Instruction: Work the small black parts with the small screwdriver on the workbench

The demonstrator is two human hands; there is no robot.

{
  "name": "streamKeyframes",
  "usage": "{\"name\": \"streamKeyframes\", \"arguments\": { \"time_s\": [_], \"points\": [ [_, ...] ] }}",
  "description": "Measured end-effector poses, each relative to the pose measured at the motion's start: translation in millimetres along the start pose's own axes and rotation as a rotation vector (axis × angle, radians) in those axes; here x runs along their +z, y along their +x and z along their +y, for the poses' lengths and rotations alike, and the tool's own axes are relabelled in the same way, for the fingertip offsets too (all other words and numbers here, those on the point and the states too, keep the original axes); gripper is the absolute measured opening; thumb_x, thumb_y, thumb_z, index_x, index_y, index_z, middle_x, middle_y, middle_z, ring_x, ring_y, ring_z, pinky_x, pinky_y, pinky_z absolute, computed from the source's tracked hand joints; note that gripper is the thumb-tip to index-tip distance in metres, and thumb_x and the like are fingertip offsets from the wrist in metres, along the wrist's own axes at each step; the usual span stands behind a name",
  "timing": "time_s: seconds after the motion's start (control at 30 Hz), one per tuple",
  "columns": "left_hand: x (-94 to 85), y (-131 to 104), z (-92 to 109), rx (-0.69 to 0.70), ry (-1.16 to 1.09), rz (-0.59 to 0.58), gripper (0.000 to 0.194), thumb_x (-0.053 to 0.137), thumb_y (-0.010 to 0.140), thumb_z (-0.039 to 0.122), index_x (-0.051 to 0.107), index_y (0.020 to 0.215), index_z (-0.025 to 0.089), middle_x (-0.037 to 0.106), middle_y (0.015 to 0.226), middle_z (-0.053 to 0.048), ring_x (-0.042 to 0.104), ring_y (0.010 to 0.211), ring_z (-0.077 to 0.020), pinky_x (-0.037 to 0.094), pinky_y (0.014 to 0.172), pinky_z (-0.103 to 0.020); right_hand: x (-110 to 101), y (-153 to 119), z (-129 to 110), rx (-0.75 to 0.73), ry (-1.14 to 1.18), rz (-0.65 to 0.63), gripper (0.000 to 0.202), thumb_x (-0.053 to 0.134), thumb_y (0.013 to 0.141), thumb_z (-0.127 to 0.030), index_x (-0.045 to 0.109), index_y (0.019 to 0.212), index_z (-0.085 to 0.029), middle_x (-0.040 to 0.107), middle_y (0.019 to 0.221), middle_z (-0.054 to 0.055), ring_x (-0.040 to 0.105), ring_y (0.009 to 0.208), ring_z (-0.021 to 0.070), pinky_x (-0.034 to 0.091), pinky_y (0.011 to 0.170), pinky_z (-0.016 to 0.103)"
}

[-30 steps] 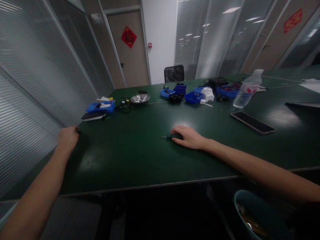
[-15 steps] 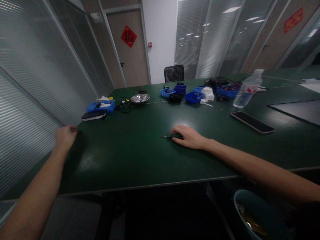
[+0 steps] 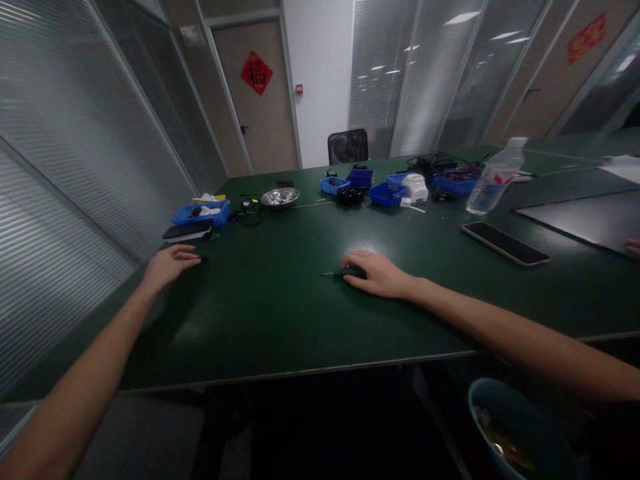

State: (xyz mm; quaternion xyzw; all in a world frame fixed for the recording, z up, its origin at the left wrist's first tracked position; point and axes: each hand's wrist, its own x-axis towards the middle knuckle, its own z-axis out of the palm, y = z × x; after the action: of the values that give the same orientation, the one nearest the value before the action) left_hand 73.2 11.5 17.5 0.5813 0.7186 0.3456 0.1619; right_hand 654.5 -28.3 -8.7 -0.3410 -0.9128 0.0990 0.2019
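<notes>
On the green table point(image 3: 280, 313), my right hand point(image 3: 377, 273) rests with its fingers closed around a small screwdriver point(image 3: 350, 272). The screwdriver lies low over the surface, its thin metal shaft pointing left. At the left side, my left hand point(image 3: 170, 265) pinches a small dark piece point(image 3: 203, 259) between its fingertips. That piece is too small and dim to name. Just beyond the left hand lie a black flat item point(image 3: 187, 231) and a blue tray point(image 3: 201, 212) with white and yellow things in it.
Further back are a metal bowl point(image 3: 281, 198), a dark blue bin point(image 3: 387, 195) and a tangle of cables point(image 3: 440, 163). On the right lie a phone point(image 3: 505, 244), a tilted water bottle point(image 3: 497, 179) and a laptop point(image 3: 590, 213). Another person's fingers point(image 3: 633, 248) show beside it. A bucket point(image 3: 475, 413) stands below.
My left hand has moved right and slightly away from me, carrying the small dark piece. My right hand keeps its place. The laptop has shifted left, and another person's fingers now show there.
</notes>
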Motion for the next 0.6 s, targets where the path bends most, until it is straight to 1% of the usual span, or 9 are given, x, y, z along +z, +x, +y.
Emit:
{"name": "streamKeyframes", "arguments": {
  "time_s": [0.03, 0.1, 0.17, 0.23, 0.3, 0.37, 0.47, 0.53, 0.6],
  "points": [
    [13.0, -3.4, 9.4, -0.003, -0.073, -0.055, 0.068, 0.099, 0.064, 0.053, 0.073, 0.111, 0.013, 0.083, 0.092, -0.008, 0.079, 0.097, -0.0281, 0.061, 0.094, -0.04, 0.5, 0.0, 0.5, -0.003, 0.001, 0.002, 0.022, 0.064, 0.104, -0.037, 0.064, 0.12, -0.022, 0.071, 0.114, 0.009, 0.066, 0.101, 0.0255, 0.05, 0.088, 0.04],
    [40.8, -14.2, 32.3, 0.066, -0.163, -0.176, 0.073, 0.1, 0.059, 0.054, 0.075, 0.116, 0.017, 0.083, 0.103, -0.011, 0.079, 0.105, -0.0318, 0.061, 0.099, -0.044, 0.7, -0.2, 1.0, -0.006, 0.004, 0.005, 0.022, 0.064, 0.104, -0.037, 0.064, 0.12, -0.022, 0.071, 0.114, 0.009, 0.066, 0.101, 0.0257, 0.05, 0.088, 0.04],
    [68.3, -30.0, 59.3, 0.18, -0.191, -0.282, 0.066, 0.097, 0.065, 0.051, 0.077, 0.119, 0.019, 0.083, 0.107, -0.011, 0.079, 0.107, -0.0332, 0.06, 0.103, -0.048, -0.1, -0.4, 0.5, -0.004, 0.007, 0.004, 0.022, 0.064, 0.105, -0.037, 0.064, 0.12, -0.022, 0.071, 0.115, 0.01, 0.066, 0.101, 0.026, 0.05, 0.088, 0.04],
    [93.2, -48.9, 88.3, 0.289, -0.201, -0.378, 0.057, 0.093, 0.075, 0.047, 0.077, 0.122, 0.021, 0.083, 0.108, -0.01, 0.079, 0.106, -0.0312, 0.059, 0.106, -0.049, -1.4, -0.8, -1.0, -0.009, 0.017, 0.0, 0.022, 0.063, 0.105, -0.037, 0.064, 0.12, -0.022, 0.071, 0.115, 0.01, 0.066, 0.102, 0.026, 0.05, 0.089, 0.04],
    [115.1, -68.5, 116.7, 0.374, -0.24, -0.499, 0.052, 0.089, 0.082, 0.042, 0.075, 0.127, 0.021, 0.083, 0.111, -0.009, 0.08, 0.105, -0.0282, 0.059, 0.105, -0.047, -2.7, -1.4, -3.2, -0.028, 0.033, -0.003, 0.021, 0.062, 0.105, -0.037, 0.063, 0.12, -0.022, 0.071, 0.114, 0.01, 0.066, 0.101, 0.0255, 0.05, 0.089, 0.04],
    [134.8, -87.1, 141.7, 0.446, -0.288, -0.601, 0.051, 0.087, 0.085, 0.037, 0.073, 0.13, 0.02, 0.082, 0.113, -0.009, 0.079, 0.106, -0.0262, 0.059, 0.105, -0.045, -3.9, -2.3, -5.7, -0.053, 0.05, 0.005, 0.02, 0.062, 0.105, -0.036, 0.062, 0.118, -0.022, 0.07, 0.112, 0.009, 0.066, 0.099, 0.0243, 0.049, 0.087, 0.038],
    [159.9, -110.5, 167.4, 0.529, -0.341, -0.654, 0.05, 0.085, 0.088, 0.032, 0.07, 0.133, 0.02, 0.082, 0.112, -0.008, 0.079, 0.105, -0.0249, 0.059, 0.103, -0.043, -5.2, -3.5, -8.8, -0.079, 0.06, 0.023, 0.017, 0.061, 0.102, -0.032, 0.061, 0.115, -0.021, 0.069, 0.108, 0.008, 0.064, 0.092, 0.0228, 0.047, 0.083, 0.036],
    [171.3, -122.0, 175.1, 0.575, -0.363, -0.635, 0.048, 0.084, 0.09, 0.03, 0.068, 0.134, 0.02, 0.082, 0.111, -0.008, 0.079, 0.103, -0.0241, 0.059, 0.102, -0.043, -5.7, -3.8, -9.8, -0.087, 0.058, 0.02, 0.016, 0.062, 0.098, -0.029, 0.06, 0.112, -0.02, 0.068, 0.105, 0.007, 0.062, 0.088, 0.0219, 0.045, 0.08, 0.035],
    [176.6, -129.7, 176.6, 0.625, -0.355, -0.598, 0.045, 0.081, 0.093, 0.029, 0.067, 0.135, 0.02, 0.082, 0.113, -0.007, 0.078, 0.104, -0.0236, 0.059, 0.102, -0.043, -6.1, -3.9, -10.1, -0.087, 0.055, 0.01, 0.016, 0.062, 0.096, -0.027, 0.059, 0.11, -0.02, 0.067, 0.101, 0.006, 0.059, 0.085, 0.0211, 0.043, 0.078, 0.035]
  ]
}}
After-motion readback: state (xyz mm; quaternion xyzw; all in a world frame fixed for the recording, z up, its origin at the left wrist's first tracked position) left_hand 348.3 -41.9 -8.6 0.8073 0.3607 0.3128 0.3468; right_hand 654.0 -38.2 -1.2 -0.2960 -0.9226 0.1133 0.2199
